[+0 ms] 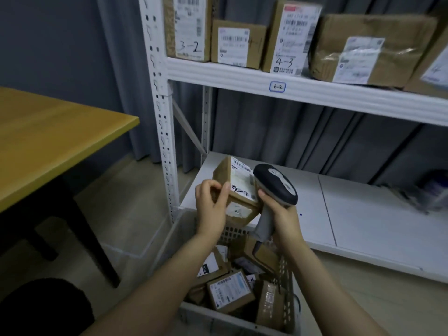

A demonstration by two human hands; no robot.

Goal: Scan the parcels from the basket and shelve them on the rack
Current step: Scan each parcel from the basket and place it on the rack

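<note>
My left hand (211,206) grips a small brown cardboard parcel (236,187) with a white barcode label, held tilted above the basket. My right hand (281,215) holds a grey and black handheld barcode scanner (276,184) by its handle, its head right beside the parcel's label. Below my arms stands a grey perforated plastic basket (287,301) with several more labelled cardboard parcels (229,291) inside. The white metal rack (303,93) rises behind, its upper shelf tagged 6-2.
Several labelled boxes (238,44) and a taped brown parcel (368,49) stand on the upper shelf. The lower white shelf (363,214) holds a blurred dark item (434,192) at far right. A yellow-topped table (48,137) with black legs stands left. Grey curtains hang behind.
</note>
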